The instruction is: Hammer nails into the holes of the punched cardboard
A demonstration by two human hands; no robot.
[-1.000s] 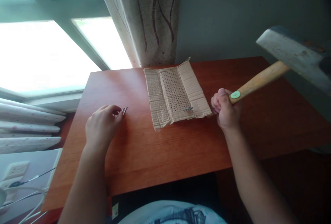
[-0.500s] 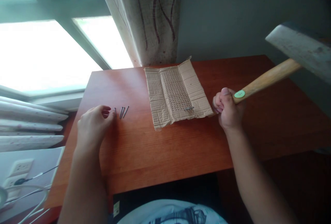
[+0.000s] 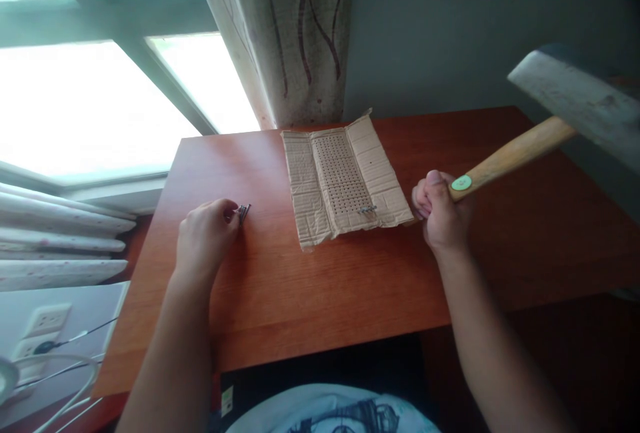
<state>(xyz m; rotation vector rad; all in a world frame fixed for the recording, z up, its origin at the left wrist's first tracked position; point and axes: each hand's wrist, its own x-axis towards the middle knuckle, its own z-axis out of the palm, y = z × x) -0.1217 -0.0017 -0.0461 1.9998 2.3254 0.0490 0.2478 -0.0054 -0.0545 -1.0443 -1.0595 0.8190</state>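
Note:
My right hand is wrapped round the wooden handle of a hammer, which is raised over the right side of the table. The hammer's grey head is at the upper right, partly cut off by the frame edge. My left hand is closed in a pinch at the left of the table, with a nail at its fingertips, partly hidden. Right beside those fingers lie a few more nails. Between my hands is a creased cardboard sheet with a grid of holes. Several small metal pieces sit near its front end.
The brown wooden table carries all this. Behind it hangs a patterned curtain beside a bright window. At lower left, cables and a plug run to a wall socket.
My left hand has moved right, up against the loose nails, and now partly covers them. My right hand and the hammer have barely moved.

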